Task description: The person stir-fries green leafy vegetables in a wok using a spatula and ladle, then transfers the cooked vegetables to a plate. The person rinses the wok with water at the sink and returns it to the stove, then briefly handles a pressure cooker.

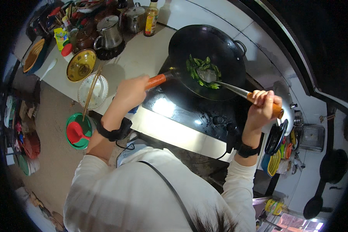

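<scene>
My left hand [132, 90] grips the orange wooden handle [155, 82] of a black wok [185, 37], which stands over the black glass cooktop [188, 116]. In my right hand [265, 105] is the wooden-ended handle of a metal cooking spatula [235, 89]. The spatula's blade rests in the wok among green peppers or leafy greens [196, 62]; which of the two cannot be told. The wok is tilted, and the greens lie together in its lower middle part.
Left on the counter are a patterned plate [100, 92] with chopsticks [92, 90] across it, a yellow-brown bowl [75, 69], a metal pot [111, 34] and a glass bottle [151, 20]. Below the counter's edge stands a green bucket [70, 116] with a red ladle [74, 132]. At right is a dark-handled lid [288, 116].
</scene>
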{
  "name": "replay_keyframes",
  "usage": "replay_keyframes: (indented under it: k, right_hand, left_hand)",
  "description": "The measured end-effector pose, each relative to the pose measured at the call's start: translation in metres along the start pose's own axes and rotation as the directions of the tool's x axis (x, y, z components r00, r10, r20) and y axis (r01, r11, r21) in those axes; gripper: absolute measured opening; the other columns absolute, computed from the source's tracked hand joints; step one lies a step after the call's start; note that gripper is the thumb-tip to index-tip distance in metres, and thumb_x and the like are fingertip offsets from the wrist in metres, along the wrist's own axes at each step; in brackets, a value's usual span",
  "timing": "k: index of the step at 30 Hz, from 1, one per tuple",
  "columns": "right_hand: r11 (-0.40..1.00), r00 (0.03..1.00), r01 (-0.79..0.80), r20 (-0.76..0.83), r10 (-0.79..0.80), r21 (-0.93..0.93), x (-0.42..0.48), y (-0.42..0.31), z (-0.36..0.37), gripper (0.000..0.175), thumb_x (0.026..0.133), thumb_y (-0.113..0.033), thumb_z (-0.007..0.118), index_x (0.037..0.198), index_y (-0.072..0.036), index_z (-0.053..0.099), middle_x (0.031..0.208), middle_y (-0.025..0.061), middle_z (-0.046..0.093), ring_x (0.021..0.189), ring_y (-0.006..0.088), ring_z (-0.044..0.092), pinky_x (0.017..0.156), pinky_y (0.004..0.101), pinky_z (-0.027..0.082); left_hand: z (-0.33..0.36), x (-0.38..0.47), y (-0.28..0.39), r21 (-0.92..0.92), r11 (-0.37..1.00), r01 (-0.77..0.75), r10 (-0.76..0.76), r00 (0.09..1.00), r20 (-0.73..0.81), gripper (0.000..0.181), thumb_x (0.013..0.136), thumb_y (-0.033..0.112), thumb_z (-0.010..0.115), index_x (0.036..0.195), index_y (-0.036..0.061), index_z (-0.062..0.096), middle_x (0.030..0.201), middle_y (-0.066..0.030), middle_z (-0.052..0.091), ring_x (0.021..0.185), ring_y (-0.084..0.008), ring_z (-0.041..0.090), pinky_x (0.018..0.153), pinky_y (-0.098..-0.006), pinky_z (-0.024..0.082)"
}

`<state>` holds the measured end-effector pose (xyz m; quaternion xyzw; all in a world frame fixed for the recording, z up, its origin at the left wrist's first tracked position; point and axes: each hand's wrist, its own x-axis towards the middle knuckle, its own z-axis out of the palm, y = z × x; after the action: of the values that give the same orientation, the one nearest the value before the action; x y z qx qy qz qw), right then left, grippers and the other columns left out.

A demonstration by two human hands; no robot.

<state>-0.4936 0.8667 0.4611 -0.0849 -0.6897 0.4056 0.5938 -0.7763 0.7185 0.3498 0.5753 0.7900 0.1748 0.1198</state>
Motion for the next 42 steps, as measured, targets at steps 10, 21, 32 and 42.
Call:
replay_keyframes:
  k: [10, 21, 32, 42]
  right_hand:
    - [0.996, 0.971, 0.064, -0.235, -0.046, 0.069, -0.007, 0.005, 0.006, 0.013, 0.086, -0.003, 0.043, 0.073, -0.007, 0.043, 0.052, 0.0027, 0.038, 0.044, 0.0111, 0.038, 0.047, 0.0265, 0.036]
    - [0.965, 0.983, 0.157, -0.127, -0.132, 0.212, -0.015, 0.025, 0.025, 0.014, 0.087, -0.002, 0.039, 0.075, -0.009, 0.042, 0.052, 0.0010, 0.034, 0.044, 0.0104, 0.035, 0.046, 0.0254, 0.035]
    - [0.994, 0.983, 0.101, -0.155, -0.094, 0.038, -0.026, -0.009, 0.002, 0.017, 0.087, -0.003, 0.038, 0.071, -0.009, 0.039, 0.052, 0.0016, 0.035, 0.045, 0.0108, 0.036, 0.047, 0.0253, 0.033]
    - [0.993, 0.995, 0.093, -0.040, -0.090, 0.070, -0.008, -0.011, 0.015, 0.016, 0.085, 0.001, 0.042, 0.072, -0.008, 0.042, 0.052, 0.0027, 0.040, 0.044, 0.0108, 0.038, 0.046, 0.0270, 0.036]
  left_hand:
    - [0.004, 0.000, -0.001, -0.032, 0.997, -0.065, 0.061, 0.993, -0.103, 0.016, 0.073, 0.004, 0.047, 0.088, 0.0047, 0.052, 0.078, -0.0164, 0.059, 0.073, -0.0357, 0.057, 0.067, -0.0434, 0.044]
    - [0.001, 0.001, -0.004, -0.014, 0.999, -0.048, 0.048, 0.998, -0.043, 0.040, 0.070, 0.005, 0.053, 0.110, 0.0053, 0.049, 0.087, -0.0163, 0.060, 0.077, -0.0345, 0.057, 0.069, -0.0419, 0.045]
    - [0.005, 0.001, -0.001, -0.047, 0.998, -0.044, 0.039, 0.994, -0.102, 0.016, 0.072, 0.004, 0.048, 0.088, 0.0047, 0.051, 0.078, -0.0175, 0.059, 0.073, -0.0367, 0.057, 0.067, -0.0445, 0.043]
    - [0.001, -0.004, 0.001, -0.006, 1.000, -0.027, 0.027, 0.999, -0.036, 0.033, 0.071, 0.005, 0.051, 0.104, 0.0068, 0.049, 0.086, -0.0166, 0.059, 0.077, -0.0349, 0.057, 0.069, -0.0424, 0.045]
